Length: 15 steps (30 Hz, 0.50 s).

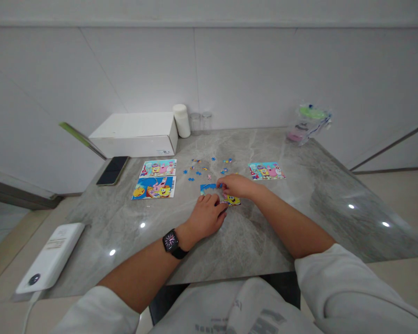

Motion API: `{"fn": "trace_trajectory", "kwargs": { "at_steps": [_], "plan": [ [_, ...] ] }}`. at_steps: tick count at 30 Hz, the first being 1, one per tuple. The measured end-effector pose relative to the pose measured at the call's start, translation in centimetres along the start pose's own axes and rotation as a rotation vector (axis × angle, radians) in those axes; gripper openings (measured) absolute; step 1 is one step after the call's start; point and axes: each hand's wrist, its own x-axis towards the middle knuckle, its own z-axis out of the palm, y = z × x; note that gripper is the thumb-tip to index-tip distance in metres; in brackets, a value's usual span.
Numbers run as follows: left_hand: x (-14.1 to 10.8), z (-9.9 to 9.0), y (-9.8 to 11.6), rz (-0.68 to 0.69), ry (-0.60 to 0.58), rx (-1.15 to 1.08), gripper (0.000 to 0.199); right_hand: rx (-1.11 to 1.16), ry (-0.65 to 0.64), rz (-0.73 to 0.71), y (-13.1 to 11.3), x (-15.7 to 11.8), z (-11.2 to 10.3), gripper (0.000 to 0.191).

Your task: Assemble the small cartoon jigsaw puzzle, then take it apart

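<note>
The partly joined SpongeBob jigsaw (208,187) lies mid-desk (244,241), close under both hands, probably so that the fingertips of each can reach it easily. The left hand (206,215) rests palm down at its 7 o'clock edge, half open with fingers loosely bent, gripping nothing that shows; it likely steadies the joined part against sliding. The right hand (235,185), at 1 o'clock, has thumb and fingers drawn together and seems to pinch a small blue piece (220,185), a grip that suits something so tiny. Loose pieces (213,159) are scattered from 10 to 12 o'clock, perhaps to keep each in sight. A SpongeBob picture card (266,170) lies at 2 o'clock and two more cards (154,188) at 9 to 10, apparently for easy viewing
</note>
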Motion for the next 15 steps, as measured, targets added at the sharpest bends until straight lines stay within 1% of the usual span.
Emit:
{"fn": "trace_trajectory", "kwargs": {
  "at_steps": [6,9,13,15],
  "plan": [
    [0.0,-0.1,0.0,0.001,-0.008,0.005,0.032,-0.008,0.003,-0.012,0.3,0.1,0.0,0.038],
    [0.0,0.0,0.0,0.0,-0.003,0.018,0.032,0.002,0.019,0.026,0.7,-0.1,-0.5,0.037],
    [-0.1,0.0,0.0,0.001,-0.003,0.026,0.032,0.008,0.065,0.063,1.4,-0.4,-1.3,0.027],
    [-0.1,0.0,0.0,0.002,-0.008,0.026,0.032,0.003,0.057,0.065,1.4,-0.5,-1.4,0.023]
  ]
}}
